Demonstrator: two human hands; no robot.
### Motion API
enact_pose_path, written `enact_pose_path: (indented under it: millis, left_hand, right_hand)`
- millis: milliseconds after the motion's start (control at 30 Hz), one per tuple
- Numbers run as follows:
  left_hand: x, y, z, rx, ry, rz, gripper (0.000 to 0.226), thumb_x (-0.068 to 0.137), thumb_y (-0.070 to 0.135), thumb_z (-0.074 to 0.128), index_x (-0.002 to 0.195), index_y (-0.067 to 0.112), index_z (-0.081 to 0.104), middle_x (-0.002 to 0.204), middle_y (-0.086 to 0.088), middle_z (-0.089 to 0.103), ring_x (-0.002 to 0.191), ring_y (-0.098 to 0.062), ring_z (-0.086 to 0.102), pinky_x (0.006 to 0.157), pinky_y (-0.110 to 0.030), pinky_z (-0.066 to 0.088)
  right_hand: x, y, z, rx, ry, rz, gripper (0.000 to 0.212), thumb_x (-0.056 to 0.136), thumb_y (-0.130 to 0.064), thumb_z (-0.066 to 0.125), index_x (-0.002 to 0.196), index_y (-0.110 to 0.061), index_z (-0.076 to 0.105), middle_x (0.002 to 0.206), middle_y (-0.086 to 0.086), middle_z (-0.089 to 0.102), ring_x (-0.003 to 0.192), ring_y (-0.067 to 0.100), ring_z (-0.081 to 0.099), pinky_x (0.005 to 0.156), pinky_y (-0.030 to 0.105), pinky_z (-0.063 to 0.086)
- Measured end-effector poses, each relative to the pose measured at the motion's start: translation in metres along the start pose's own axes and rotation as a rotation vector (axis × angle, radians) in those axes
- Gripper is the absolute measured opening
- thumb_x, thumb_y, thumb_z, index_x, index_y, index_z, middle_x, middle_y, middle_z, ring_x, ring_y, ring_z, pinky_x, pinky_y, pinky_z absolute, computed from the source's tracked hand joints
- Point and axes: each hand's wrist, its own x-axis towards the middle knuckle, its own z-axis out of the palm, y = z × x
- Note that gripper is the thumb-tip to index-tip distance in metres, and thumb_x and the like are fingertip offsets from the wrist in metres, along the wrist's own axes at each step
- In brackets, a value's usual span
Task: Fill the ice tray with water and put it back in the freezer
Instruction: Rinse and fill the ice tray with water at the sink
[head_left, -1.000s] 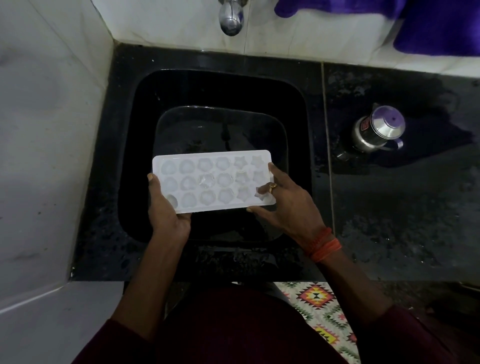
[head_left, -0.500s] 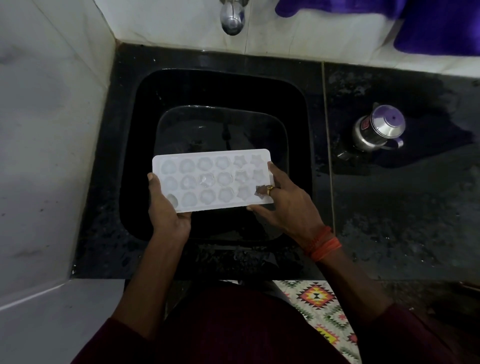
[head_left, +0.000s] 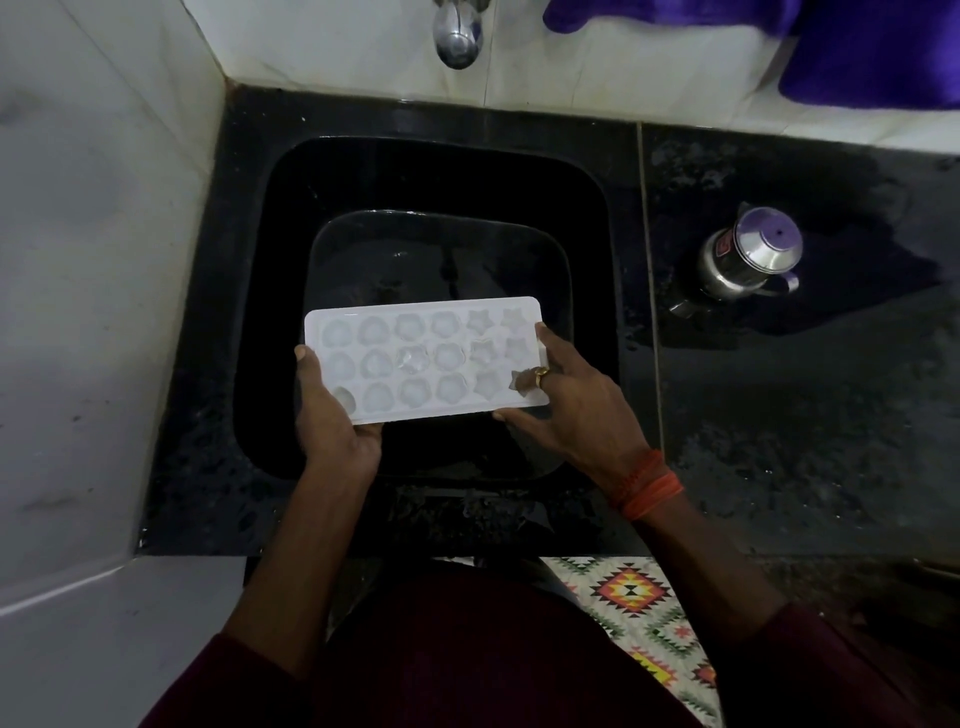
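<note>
The left hand (head_left: 332, 415) and the right hand (head_left: 566, 405) are gripping the short ends of the ice tray (head_left: 423, 358), holding it level over the sink (head_left: 270, 312). No water is running from the tap (head_left: 457, 36); filling seems not started, so next the tray needs moving under it.

A black, wet-looking worktop (head_left: 779, 415) runs along the white tiled wall, with a black sink (head_left: 270, 312) set into its left part. To the right of the sink, a steel lidded jug (head_left: 748, 257) stands upright on the worktop, near the back.
</note>
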Motion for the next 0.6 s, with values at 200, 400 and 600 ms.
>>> enact_pose_path:
  millis: [200, 400, 600]
  left_hand:
    - [-0.0010, 0.0006, 0.0025, 0.002, 0.009, 0.006, 0.045, 0.092, 0.057, 0.068, 0.119, 0.022, 0.074, 0.107, 0.001, 0.081, 0.095, -0.021, 0.079, 0.073, -0.044, 0.065]
    - [-0.0019, -0.0001, 0.0035, -0.003, 0.004, -0.002, 0.045, 0.093, 0.058, 0.066, 0.119, 0.021, 0.073, 0.107, 0.000, 0.081, 0.095, -0.022, 0.079, 0.074, -0.045, 0.065]
    - [-0.0023, 0.0015, 0.0035, -0.009, 0.009, -0.005, 0.046, 0.092, 0.059, 0.068, 0.117, 0.021, 0.074, 0.105, 0.000, 0.081, 0.092, -0.022, 0.079, 0.070, -0.045, 0.065]
  right_hand:
    - [0.0000, 0.0014, 0.0012, -0.002, 0.028, -0.005, 0.046, 0.081, -0.054, 0.072, 0.110, -0.019, 0.070, 0.162, 0.000, 0.026, 0.119, 0.023, 0.062, 0.093, 0.042, 0.056]
    - [-0.0023, 0.0005, 0.0021, 0.029, 0.049, -0.019, 0.044, 0.082, -0.049, 0.074, 0.113, -0.019, 0.069, 0.162, 0.002, 0.026, 0.123, 0.022, 0.060, 0.094, 0.043, 0.055]
    - [-0.0029, -0.0075, 0.0014, -0.001, 0.138, -0.050, 0.042, 0.080, -0.051, 0.075, 0.108, -0.027, 0.055, 0.165, 0.000, 0.017, 0.135, 0.021, 0.048, 0.082, 0.040, 0.059]
